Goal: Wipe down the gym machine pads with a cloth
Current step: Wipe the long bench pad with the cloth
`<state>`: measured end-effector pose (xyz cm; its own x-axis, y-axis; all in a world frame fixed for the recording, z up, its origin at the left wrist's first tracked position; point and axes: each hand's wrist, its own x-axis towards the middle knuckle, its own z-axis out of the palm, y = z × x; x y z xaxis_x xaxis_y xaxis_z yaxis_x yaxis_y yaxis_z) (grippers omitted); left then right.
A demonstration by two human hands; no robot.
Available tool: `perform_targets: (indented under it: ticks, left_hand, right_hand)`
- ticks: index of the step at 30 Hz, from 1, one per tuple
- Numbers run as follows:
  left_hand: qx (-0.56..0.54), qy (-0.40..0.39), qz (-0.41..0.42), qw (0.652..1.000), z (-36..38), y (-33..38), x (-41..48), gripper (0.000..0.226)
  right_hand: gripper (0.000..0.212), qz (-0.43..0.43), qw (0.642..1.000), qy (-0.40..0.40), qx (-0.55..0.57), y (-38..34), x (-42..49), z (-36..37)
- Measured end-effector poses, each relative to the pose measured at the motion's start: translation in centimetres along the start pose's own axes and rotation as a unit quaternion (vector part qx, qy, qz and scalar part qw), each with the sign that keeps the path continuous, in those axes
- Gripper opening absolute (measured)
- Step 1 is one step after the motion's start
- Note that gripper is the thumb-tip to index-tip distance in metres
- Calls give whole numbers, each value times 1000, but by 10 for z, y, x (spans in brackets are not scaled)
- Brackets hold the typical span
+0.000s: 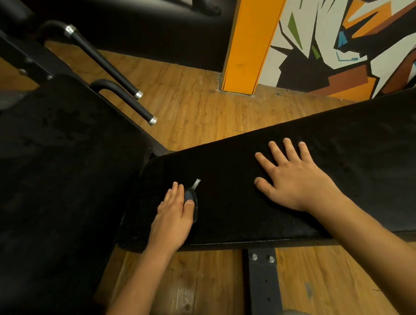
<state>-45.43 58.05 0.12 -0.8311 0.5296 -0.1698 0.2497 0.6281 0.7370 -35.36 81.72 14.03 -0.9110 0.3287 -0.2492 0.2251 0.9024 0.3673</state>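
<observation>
No word, brand or number can be read. The wall mural shows only abstract angular shapes; the white tag on the dark cloth is too small to make out.

We look down on our left hand pressing a dark cloth onto the end of a long black pad, with a white tag poking out beside the fingers. Our right hand rests flat on the same pad, fingers spread. A second black pad sits to the left, above the wooden floor.
</observation>
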Motion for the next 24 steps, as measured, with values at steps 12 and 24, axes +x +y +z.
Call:
perform_targets:
  ticks: [12,24]
  left_hand:
    - [-9,-13,5,1000,1,0,-29,55]
    - [24,6,-18,1000,-5,-3,50,54]
  right_hand:
    - [97,-73,997,-28,-3,-5,-2,-4]
    - [106,-88,993,-69,-31,-16,9,-8]
